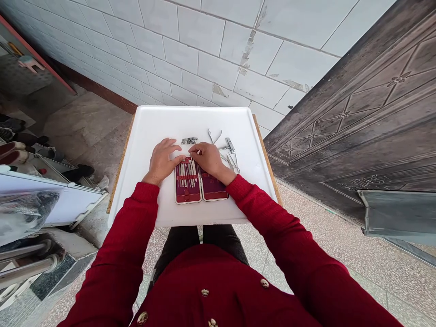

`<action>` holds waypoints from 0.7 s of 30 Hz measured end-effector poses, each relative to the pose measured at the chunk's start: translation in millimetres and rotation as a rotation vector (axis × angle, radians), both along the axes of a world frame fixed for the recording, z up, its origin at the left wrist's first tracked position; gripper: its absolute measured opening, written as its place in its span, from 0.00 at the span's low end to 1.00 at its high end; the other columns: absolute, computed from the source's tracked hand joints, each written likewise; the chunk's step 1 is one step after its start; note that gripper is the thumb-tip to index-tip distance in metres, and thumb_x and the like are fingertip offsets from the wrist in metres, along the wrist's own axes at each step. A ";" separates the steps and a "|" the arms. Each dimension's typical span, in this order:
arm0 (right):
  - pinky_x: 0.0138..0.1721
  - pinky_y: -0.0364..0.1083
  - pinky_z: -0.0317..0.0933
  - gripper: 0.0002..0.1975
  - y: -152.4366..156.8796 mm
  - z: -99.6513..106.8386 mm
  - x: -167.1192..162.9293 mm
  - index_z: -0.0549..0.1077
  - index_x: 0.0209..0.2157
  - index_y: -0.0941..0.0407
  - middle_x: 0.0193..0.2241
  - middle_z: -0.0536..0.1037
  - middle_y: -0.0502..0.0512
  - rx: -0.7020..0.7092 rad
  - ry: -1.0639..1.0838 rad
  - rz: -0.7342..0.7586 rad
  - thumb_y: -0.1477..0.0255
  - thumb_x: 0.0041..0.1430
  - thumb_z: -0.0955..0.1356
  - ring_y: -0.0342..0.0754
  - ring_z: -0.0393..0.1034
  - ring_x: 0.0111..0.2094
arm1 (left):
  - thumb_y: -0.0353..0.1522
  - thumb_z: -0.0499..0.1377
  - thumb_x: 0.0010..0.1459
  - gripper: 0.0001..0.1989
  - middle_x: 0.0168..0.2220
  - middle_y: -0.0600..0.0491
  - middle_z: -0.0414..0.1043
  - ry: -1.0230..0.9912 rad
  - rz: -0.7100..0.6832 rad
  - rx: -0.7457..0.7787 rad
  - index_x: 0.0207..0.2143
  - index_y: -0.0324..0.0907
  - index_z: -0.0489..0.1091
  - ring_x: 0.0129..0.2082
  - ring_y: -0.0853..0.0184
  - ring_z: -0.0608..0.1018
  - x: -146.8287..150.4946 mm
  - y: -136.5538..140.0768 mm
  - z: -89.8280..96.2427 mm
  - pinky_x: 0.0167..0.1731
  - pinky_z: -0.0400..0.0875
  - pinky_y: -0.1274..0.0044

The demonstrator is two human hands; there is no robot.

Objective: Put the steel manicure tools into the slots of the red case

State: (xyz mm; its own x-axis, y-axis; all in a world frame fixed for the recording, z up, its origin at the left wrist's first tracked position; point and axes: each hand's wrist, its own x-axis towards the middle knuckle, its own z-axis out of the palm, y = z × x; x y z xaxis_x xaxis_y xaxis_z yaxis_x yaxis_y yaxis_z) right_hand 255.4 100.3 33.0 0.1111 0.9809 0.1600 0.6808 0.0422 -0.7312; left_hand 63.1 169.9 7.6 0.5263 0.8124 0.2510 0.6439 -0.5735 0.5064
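Observation:
A dark red manicure case lies unfolded, several slim metal tools in the loops of its left half. My left hand is at its upper left corner, fingers apart and curved, the thumb along the top edge. Over the upper middle of the case, my right hand pinches thumb and fingers together near the tool tops; what is between them is too small to make out. Beyond my hands lies a small group of metal nail clippers. Cuticle nippers, a larger nail clipper and small scissors lie to the right.
Everything stands on a white table top with a raised rim. Behind it is a tiled wall; a dark carved door is at the right. Shoes on a rack and a plastic bag are at the left.

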 end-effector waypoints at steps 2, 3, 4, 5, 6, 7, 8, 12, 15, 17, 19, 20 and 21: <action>0.42 0.47 0.65 0.09 -2.1 -0.8 -0.3 0.83 0.36 0.55 0.37 0.82 0.54 0.012 -0.001 -0.005 0.79 0.60 0.69 0.47 0.74 0.36 | 0.40 0.64 0.61 0.12 0.65 0.48 0.71 -0.003 0.001 0.003 0.45 0.47 0.77 0.70 0.53 0.65 -0.4 0.3 -0.8 0.70 0.58 0.57; 0.41 0.46 0.65 0.08 -3.4 -1.2 -0.5 0.82 0.35 0.55 0.36 0.82 0.53 0.019 -0.001 -0.003 0.79 0.60 0.69 0.47 0.73 0.35 | 0.41 0.64 0.61 0.12 0.65 0.49 0.71 -0.003 0.002 0.003 0.45 0.47 0.77 0.70 0.53 0.65 -0.6 0.5 -1.1 0.70 0.58 0.57; 0.41 0.46 0.65 0.08 -4.8 -1.6 -0.7 0.82 0.34 0.55 0.36 0.81 0.53 0.024 -0.001 0.001 0.79 0.59 0.69 0.47 0.73 0.34 | 0.41 0.64 0.61 0.12 0.65 0.49 0.71 -0.003 0.002 0.003 0.45 0.47 0.77 0.70 0.53 0.65 -0.7 0.7 -1.4 0.70 0.58 0.57; 0.40 0.46 0.64 0.08 -6.2 -1.8 -0.9 0.82 0.33 0.55 0.35 0.81 0.53 0.025 -0.001 0.005 0.79 0.59 0.69 0.46 0.72 0.33 | 0.41 0.64 0.61 0.12 0.65 0.49 0.71 -0.004 0.001 0.003 0.45 0.47 0.77 0.70 0.53 0.64 -0.8 0.7 -1.5 0.70 0.58 0.57; 0.39 0.46 0.64 0.08 -7.6 -1.8 -1.1 0.82 0.33 0.55 0.35 0.81 0.52 0.024 -0.001 0.008 0.79 0.59 0.69 0.46 0.72 0.32 | 0.41 0.64 0.62 0.12 0.65 0.49 0.70 -0.004 -0.001 0.002 0.45 0.47 0.77 0.70 0.53 0.64 -0.8 0.8 -1.5 0.70 0.58 0.57; 0.39 0.46 0.64 0.08 -8.9 -1.7 -1.3 0.82 0.33 0.55 0.35 0.81 0.52 0.022 -0.001 0.009 0.79 0.59 0.69 0.46 0.71 0.32 | 0.41 0.64 0.62 0.12 0.65 0.50 0.70 -0.005 -0.003 0.002 0.45 0.48 0.77 0.70 0.53 0.64 -0.8 0.7 -1.4 0.70 0.58 0.57; 0.39 0.46 0.63 0.08 -10.2 -1.5 -1.5 0.82 0.33 0.55 0.35 0.80 0.52 0.019 0.000 0.009 0.79 0.60 0.69 0.45 0.71 0.32 | 0.42 0.64 0.62 0.12 0.65 0.50 0.70 -0.006 -0.004 0.000 0.45 0.48 0.77 0.70 0.53 0.64 -0.8 0.6 -1.2 0.70 0.58 0.57; 0.39 0.45 0.63 0.08 -14.1 -1.3 -1.5 0.82 0.34 0.55 0.35 0.80 0.52 0.016 -0.006 0.015 0.79 0.60 0.69 0.45 0.71 0.32 | 0.42 0.63 0.62 0.12 0.65 0.50 0.70 -0.009 0.003 -0.008 0.45 0.48 0.77 0.70 0.54 0.64 -0.7 -0.5 -0.1 0.70 0.57 0.57; 0.38 0.45 0.63 0.09 -16.3 -2.5 -1.0 0.82 0.35 0.55 0.34 0.79 0.52 0.029 -0.021 0.038 0.78 0.61 0.69 0.45 0.70 0.32 | 0.41 0.64 0.61 0.11 0.65 0.51 0.71 -0.018 0.012 -0.012 0.44 0.49 0.77 0.70 0.53 0.64 -0.5 -1.5 0.1 0.70 0.57 0.56; 0.38 0.45 0.63 0.09 -17.5 -3.7 -0.8 0.82 0.35 0.55 0.34 0.79 0.52 0.039 -0.026 0.047 0.78 0.61 0.69 0.46 0.70 0.32 | 0.41 0.64 0.61 0.11 0.65 0.51 0.71 -0.021 0.016 -0.013 0.44 0.49 0.77 0.70 0.53 0.65 -0.4 -2.1 0.1 0.70 0.58 0.56; 0.38 0.45 0.62 0.08 -18.6 -4.6 -0.8 0.82 0.35 0.55 0.35 0.79 0.52 0.047 -0.028 0.047 0.78 0.61 0.69 0.45 0.70 0.32 | 0.41 0.64 0.61 0.11 0.65 0.51 0.71 -0.022 0.020 -0.015 0.44 0.49 0.78 0.70 0.53 0.65 -0.1 -2.5 0.2 0.70 0.57 0.56; 0.38 0.45 0.62 0.08 -19.1 -4.7 -0.8 0.82 0.36 0.55 0.35 0.79 0.53 0.051 -0.031 0.045 0.78 0.61 0.69 0.45 0.70 0.32 | 0.41 0.64 0.61 0.11 0.65 0.51 0.71 -0.022 0.020 -0.015 0.44 0.49 0.78 0.70 0.53 0.64 -0.1 -2.6 0.2 0.70 0.57 0.56; 0.38 0.45 0.62 0.08 -19.6 -4.7 -0.8 0.82 0.36 0.56 0.36 0.79 0.53 0.054 -0.035 0.046 0.78 0.61 0.69 0.45 0.70 0.32 | 0.41 0.64 0.61 0.11 0.65 0.50 0.71 -0.022 0.018 -0.016 0.44 0.49 0.78 0.70 0.53 0.64 0.0 -2.6 0.2 0.70 0.57 0.56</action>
